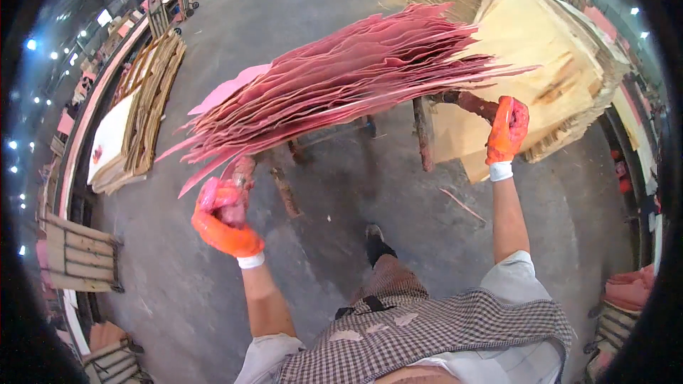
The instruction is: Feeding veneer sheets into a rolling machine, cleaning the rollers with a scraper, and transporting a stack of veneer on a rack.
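Note:
A thick, uneven stack of pinkish-red veneer sheets lies across a hand cart in front of me, its edges wavy and fanned out. Beneath it the cart shows only in part, as a stained leg and other bits of frame. My left hand, in an orange glove smeared with pink, is closed around the cart's left handle, just below the stack's near left corner. On the other side, my right hand, gloved the same way, wraps the end of the dark, stained right handle.
Pale veneer sheets are piled high close by on the right. A lower veneer pile stands at the left. Another cart is by the left edge. One thin strip lies on the grey concrete floor.

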### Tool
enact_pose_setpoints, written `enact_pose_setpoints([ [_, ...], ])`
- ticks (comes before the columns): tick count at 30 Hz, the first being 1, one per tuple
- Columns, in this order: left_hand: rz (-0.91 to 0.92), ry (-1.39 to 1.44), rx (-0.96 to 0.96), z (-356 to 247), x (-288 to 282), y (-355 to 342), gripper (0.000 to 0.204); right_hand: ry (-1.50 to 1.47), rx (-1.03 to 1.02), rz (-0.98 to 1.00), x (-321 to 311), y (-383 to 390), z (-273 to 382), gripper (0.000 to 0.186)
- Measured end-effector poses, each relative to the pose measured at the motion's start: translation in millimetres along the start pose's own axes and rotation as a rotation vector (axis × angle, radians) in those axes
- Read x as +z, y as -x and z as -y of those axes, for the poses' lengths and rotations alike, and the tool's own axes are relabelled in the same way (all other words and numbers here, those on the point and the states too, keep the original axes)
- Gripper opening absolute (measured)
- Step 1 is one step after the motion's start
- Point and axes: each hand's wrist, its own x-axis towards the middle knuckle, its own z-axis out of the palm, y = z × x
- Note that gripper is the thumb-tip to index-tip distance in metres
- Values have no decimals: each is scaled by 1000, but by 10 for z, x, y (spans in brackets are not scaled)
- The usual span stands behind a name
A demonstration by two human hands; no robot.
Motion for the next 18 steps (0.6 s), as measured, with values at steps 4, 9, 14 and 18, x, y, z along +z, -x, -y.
enact_pose_setpoints([
  [4,-15,-39,-95,698,57,-655,50,-91,90,12,840,-70,112,16],
  [9,-7,-189,-54,1448,477,-1399,48,-52,15,88,1788,-198,100,14],
  [14,52,-280,21,2003,769,-1860,48,-14,212,128,2226,-175,-148,30],
  [18,92,-71,-105,2519,779,-2241,47,86,101,92,2550,25,191,32],
])
